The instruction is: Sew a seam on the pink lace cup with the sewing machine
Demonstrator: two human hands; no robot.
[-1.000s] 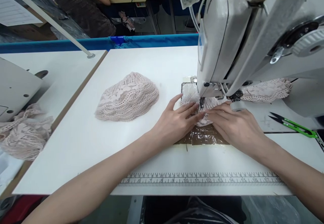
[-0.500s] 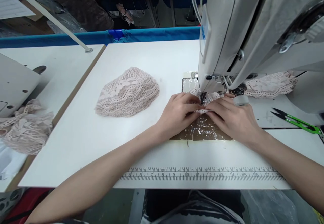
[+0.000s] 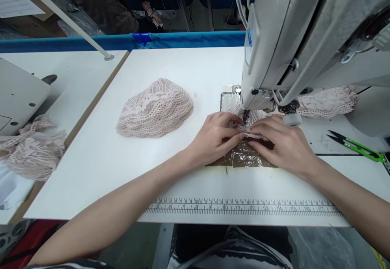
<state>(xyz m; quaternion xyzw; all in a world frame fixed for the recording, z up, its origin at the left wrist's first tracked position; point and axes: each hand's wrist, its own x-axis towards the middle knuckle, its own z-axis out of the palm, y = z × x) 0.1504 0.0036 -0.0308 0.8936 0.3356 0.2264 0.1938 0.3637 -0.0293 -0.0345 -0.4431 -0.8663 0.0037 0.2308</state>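
A piece of pale pink lace [image 3: 255,136] lies under the presser foot [image 3: 245,116] of the sewing machine [image 3: 268,37]. My left hand [image 3: 217,135] pinches its edge from the left, thumb and fingers close to the foot. From the right, my right hand [image 3: 278,139] holds the lace, its index finger on top and its thumb lower, a little apart from the edge. Part of the lace is hidden under both hands. Beneath them a brown taped patch [image 3: 240,157] covers the machine bed.
A stack of pink lace pieces [image 3: 155,108] sits left of the machine, more lace [image 3: 329,102] behind it on the right. Green thread snips [image 3: 359,145] lie at right. A printed ruler [image 3: 225,207] runs along the front edge. Another person [image 3: 100,5] is beyond the blue cloth [image 3: 195,39].
My right thumb has parted from the fingers and more of the lace edge shows between my hands. The whole view has shifted slightly. The lace stack stays in place.
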